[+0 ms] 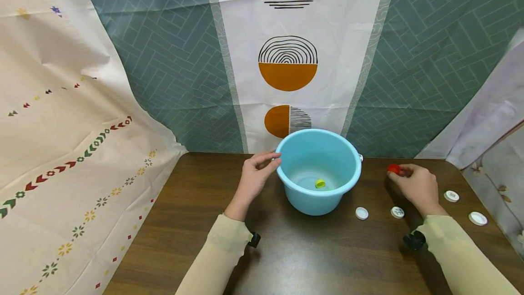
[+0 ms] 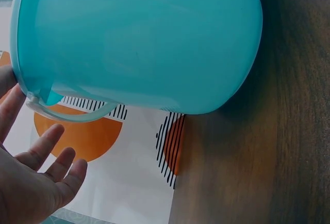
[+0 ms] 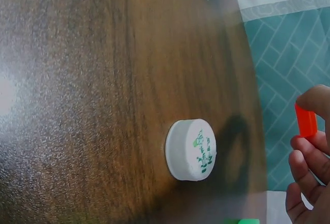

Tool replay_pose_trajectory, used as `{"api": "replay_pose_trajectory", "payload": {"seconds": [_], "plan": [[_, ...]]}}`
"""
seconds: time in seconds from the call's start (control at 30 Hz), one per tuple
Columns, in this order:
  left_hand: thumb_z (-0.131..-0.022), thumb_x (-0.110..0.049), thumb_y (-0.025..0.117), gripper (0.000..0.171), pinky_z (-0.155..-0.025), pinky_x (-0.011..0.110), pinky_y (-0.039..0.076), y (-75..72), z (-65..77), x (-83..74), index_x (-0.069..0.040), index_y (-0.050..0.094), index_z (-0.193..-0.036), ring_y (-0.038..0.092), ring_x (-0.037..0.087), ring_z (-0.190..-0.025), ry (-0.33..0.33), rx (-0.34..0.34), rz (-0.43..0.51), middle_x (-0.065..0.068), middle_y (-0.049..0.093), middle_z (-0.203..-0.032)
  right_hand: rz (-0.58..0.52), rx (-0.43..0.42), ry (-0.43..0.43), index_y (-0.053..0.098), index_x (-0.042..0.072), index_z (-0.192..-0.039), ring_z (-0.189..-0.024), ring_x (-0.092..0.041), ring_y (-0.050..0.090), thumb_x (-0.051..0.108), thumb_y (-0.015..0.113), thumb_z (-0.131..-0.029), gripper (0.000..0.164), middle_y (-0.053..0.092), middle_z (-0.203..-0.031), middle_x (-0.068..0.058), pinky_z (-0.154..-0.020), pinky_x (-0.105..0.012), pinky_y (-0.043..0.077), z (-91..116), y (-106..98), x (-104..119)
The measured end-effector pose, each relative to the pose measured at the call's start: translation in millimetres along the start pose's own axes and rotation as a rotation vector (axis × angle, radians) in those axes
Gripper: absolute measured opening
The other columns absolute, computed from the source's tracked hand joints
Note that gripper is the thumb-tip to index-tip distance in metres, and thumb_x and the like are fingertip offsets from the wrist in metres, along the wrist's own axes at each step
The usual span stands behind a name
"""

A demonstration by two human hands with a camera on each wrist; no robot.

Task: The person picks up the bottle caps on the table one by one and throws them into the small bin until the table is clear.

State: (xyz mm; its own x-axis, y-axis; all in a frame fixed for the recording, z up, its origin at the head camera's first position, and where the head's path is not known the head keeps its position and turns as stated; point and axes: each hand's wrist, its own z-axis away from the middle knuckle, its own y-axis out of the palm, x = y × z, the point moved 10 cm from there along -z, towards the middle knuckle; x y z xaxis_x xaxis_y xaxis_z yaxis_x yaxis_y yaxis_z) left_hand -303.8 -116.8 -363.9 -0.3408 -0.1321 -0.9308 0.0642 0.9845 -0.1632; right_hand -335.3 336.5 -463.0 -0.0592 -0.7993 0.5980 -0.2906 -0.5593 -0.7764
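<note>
A light-blue bucket (image 1: 313, 201) stands upright on the table against the patterned cloth. My left hand (image 1: 255, 172) is at its left rim, thumb and index finger pinching the edge; in the left wrist view the other fingers spread loosely below the white handle (image 2: 77, 115). A yellow-green cap (image 1: 320, 183) lies on the bucket's floor. To the right of the bucket, my right hand (image 1: 419, 188) holds a red bottle cap (image 1: 394, 169) between thumb and fingers, raised above the table. The same red cap (image 3: 306, 121) shows edge-on in the right wrist view.
Several white caps lie around the right hand: one cap (image 1: 361, 213) close to the bucket, a printed cap (image 1: 397, 212), and others like the cap (image 1: 477, 218) near the table's right edge. A green thing (image 3: 249, 221) peeks in at the right wrist view's bottom.
</note>
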Motion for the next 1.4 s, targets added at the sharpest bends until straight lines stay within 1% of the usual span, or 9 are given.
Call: {"api": "replay_pose_trajectory", "payload": {"seconds": [0.23,0.4,0.57,0.77,0.9,1.0,1.1,1.4], "plan": [[-0.092,-0.012,0.070,0.029,-0.098,0.040,0.046,0.1,0.3,-0.6,0.003,0.070,-0.116,0.054,0.026,-0.120,-0.004,0.004,0.005,0.018,0.060,-0.126,-0.033,-0.002,0.008,0.065,-0.004,-0.114,-0.089,-0.034,0.059,0.049,0.066,-0.089,0.059,0.069,-0.100,-0.020,-0.066,-0.038,0.040,0,-3,6],[-0.092,-0.012,0.070,0.029,-0.097,0.039,0.047,-0.2,0.4,-0.5,0.004,0.070,-0.116,0.054,0.027,-0.119,-0.006,0.000,0.013,0.019,0.060,-0.125,-0.060,-0.032,0.000,0.065,-0.003,-0.116,-0.090,-0.033,0.058,0.048,0.067,-0.089,0.058,0.068,-0.100,-0.020,-0.068,-0.038,0.039,-1,-7,13],[-0.092,-0.012,0.070,0.029,-0.094,0.038,0.049,-0.3,-0.3,-1.3,0.004,0.069,-0.116,0.055,0.027,-0.119,0.000,-0.001,0.009,0.018,0.060,-0.125,-0.083,-0.052,-0.004,0.066,-0.001,-0.118,-0.091,-0.029,0.058,0.050,0.067,-0.088,0.059,0.068,-0.101,-0.018,-0.069,-0.037,0.040,-3,-10,21],[-0.092,-0.011,0.070,0.028,-0.093,0.037,0.050,-0.1,-1.0,-0.4,0.003,0.070,-0.116,0.056,0.025,-0.117,0.006,0.003,0.001,0.017,0.061,-0.124,-0.105,-0.088,-0.045,0.068,0.001,-0.115,-0.084,-0.021,0.056,0.049,0.070,-0.087,0.056,0.070,-0.098,-0.016,-0.066,-0.032,0.041,-3,-16,40],[-0.092,-0.011,0.070,0.028,-0.091,0.037,0.050,0.0,-1.0,0.6,0.003,0.070,-0.116,0.056,0.026,-0.116,0.007,0.005,0.000,0.018,0.062,-0.123,-0.149,-0.090,-0.057,0.068,0.002,-0.116,-0.082,-0.016,0.055,0.049,0.070,-0.086,0.056,0.069,-0.099,-0.016,-0.066,-0.028,0.041,-2,-19,52],[-0.092,-0.012,0.070,0.028,-0.091,0.036,0.050,0.1,-0.8,1.4,0.003,0.070,-0.116,0.056,0.027,-0.116,0.004,0.007,0.006,0.017,0.062,-0.123,-0.170,-0.086,-0.057,0.067,0.003,-0.119,-0.085,-0.016,0.056,0.050,0.070,-0.086,0.058,0.069,-0.102,-0.015,-0.065,-0.024,0.042,-2,-21,61],[-0.092,-0.013,0.070,0.029,-0.092,0.036,0.050,0.2,-0.6,2.4,0.003,0.070,-0.116,0.056,0.027,-0.117,0.002,0.008,0.018,0.017,0.061,-0.124,-0.172,-0.086,-0.064,0.066,0.004,-0.121,-0.088,-0.020,0.056,0.052,0.069,-0.086,0.060,0.068,-0.105,-0.015,-0.061,-0.023,0.043,-2,-23,70],[-0.092,-0.012,0.070,0.028,-0.093,0.038,0.049,-0.1,0.6,2.3,0.003,0.070,-0.115,0.056,0.025,-0.116,0.007,-0.008,0.031,0.017,0.062,-0.122,-0.213,-0.105,-0.093,0.068,0.007,-0.119,-0.088,-0.019,0.057,0.052,0.072,-0.084,0.057,0.070,-0.105,-0.013,-0.059,-0.016,0.043,2,-32,100]]}}
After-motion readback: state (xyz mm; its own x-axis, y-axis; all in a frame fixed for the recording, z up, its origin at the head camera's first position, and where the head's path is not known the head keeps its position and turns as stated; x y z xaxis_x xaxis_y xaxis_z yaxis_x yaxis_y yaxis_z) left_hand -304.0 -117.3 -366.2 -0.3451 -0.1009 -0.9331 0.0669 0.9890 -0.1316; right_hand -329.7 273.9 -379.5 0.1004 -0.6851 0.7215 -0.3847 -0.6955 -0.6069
